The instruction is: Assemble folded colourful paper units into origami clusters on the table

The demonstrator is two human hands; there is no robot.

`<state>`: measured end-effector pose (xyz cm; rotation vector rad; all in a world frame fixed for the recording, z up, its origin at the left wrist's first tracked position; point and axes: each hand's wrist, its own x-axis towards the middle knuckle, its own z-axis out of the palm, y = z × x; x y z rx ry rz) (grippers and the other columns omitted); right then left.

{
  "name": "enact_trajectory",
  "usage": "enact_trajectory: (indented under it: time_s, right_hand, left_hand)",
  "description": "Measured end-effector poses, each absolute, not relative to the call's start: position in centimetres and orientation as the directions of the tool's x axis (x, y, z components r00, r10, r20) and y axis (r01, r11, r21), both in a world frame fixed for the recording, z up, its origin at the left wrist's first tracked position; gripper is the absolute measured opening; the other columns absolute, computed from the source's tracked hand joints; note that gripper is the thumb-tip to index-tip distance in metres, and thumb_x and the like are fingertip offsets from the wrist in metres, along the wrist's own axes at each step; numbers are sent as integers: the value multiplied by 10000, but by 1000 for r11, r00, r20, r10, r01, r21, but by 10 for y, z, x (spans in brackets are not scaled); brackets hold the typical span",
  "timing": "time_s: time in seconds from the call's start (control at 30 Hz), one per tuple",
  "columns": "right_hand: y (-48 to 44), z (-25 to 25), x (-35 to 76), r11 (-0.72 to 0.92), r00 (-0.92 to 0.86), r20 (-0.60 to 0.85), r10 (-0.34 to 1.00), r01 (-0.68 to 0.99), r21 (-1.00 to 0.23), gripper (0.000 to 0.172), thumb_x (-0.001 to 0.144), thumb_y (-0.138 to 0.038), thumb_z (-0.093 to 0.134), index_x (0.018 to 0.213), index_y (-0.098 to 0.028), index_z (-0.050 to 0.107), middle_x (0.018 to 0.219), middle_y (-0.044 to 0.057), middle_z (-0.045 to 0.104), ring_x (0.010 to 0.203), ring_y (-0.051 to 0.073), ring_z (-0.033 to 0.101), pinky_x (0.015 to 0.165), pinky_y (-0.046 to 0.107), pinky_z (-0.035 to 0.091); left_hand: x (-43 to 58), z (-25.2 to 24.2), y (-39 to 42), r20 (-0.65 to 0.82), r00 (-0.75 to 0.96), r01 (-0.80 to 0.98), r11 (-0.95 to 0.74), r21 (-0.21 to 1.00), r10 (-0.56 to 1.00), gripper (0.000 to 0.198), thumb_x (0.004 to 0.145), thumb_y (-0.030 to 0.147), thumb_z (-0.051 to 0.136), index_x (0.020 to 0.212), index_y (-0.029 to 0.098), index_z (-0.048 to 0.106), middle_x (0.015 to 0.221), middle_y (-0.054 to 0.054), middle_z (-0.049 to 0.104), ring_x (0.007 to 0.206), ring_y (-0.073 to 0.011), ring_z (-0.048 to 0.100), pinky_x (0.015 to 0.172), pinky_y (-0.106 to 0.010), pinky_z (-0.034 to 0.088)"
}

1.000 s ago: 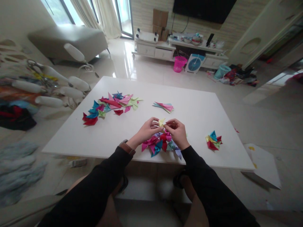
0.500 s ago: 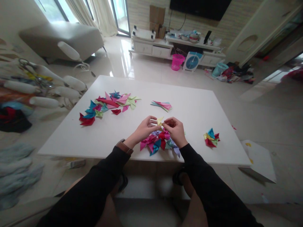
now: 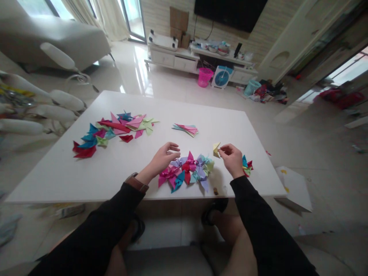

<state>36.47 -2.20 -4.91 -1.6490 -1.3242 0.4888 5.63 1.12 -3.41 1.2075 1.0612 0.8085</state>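
Yellow folded paper [image 3: 216, 150], pinched by the right hand [image 3: 232, 158], right of the coloured paper cluster [image 3: 186, 173] near the near edge of the table [image 3: 123, 168]; the left hand [image 3: 164, 155], fingers parted, is at the cluster's left. Beyond, bare surface separates a paper stack [image 3: 186, 129] from the far edge; a mixed pile [image 3: 117, 130] occupies the left, a small group [image 3: 247, 168] the right.

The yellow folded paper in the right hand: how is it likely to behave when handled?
The yellow folded paper is probably light: the right hand pinches it only near one edge. It seems fairly stiff for paper, since its pointed shape holds without visible drooping. A hard squeeze might crumple it, as it looks thin and creased.
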Motion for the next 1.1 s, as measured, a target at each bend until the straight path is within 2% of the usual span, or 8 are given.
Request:
enact_trajectory:
  time_s: [0.17,0.3,0.43,0.6,0.77,0.9,1.0,1.1]
  right_hand:
    - [-36,-63,447,-243,520,315,794,746,-620,132,785,-323,641,820,-199,669,831,75,749,686,197,660,677,310,485]
    - [-45,-75,474,-462,606,300,737,775,-431,109,800,-295,623,847,-226,693,888,87,779,795,235,685,697,319,448]
    - [-35,-82,479,-543,615,286,735,786,-296,147,822,-294,610,898,-226,715,923,87,783,797,233,667,653,315,384]
    - [-13,-86,486,-525,526,194,828,849,-62,171,852,-317,596,920,-230,726,894,100,767,763,227,636,647,321,347]
    - [-2,-99,496,-491,492,-6,871,870,35,159,776,-348,639,847,-245,736,794,120,734,700,272,639,617,352,366]
    - [3,-94,491,-439,441,10,898,891,112,96,737,-303,640,761,-242,711,789,143,725,704,302,653,613,376,382]
    - [13,-75,469,-361,362,25,932,921,147,137,741,-249,609,816,-223,721,944,177,742,790,311,674,640,386,407]
    - [31,-55,423,-237,231,61,971,963,128,216,773,-231,570,908,-207,736,1063,182,737,881,308,679,704,395,443]
  left_hand:
    - [57,-35,12,-219,297,58,211,976,929,365,756,324,702,1062,164,584,1072,-80,672,856,-186,711,791,-364,565]
    - [55,-33,13,-213,284,71,201,977,935,351,747,323,698,1046,171,594,1054,-73,681,836,-191,714,765,-359,572]
    - [46,-31,17,-195,267,72,183,981,944,329,752,317,685,1036,177,595,1036,-66,680,816,-186,713,735,-339,565]
    - [28,-31,18,-158,267,87,139,986,951,296,768,274,646,1041,178,584,1019,-66,671,792,-172,700,710,-316,533]
    - [13,-30,15,-125,240,81,108,991,963,298,774,235,633,1059,183,563,997,-61,671,770,-153,678,676,-281,492]
    - [6,-21,12,-93,214,94,74,993,972,265,807,210,598,1069,183,563,1018,-73,681,784,-159,672,669,-282,484]
    - [0,-11,7,-64,192,126,40,991,979,250,826,211,589,1074,184,571,1043,-86,689,801,-174,664,681,-299,493]
    - [-7,-1,0,-12,176,175,-19,984,984,239,836,219,593,1072,186,579,1047,-90,699,816,-180,655,730,-317,504]
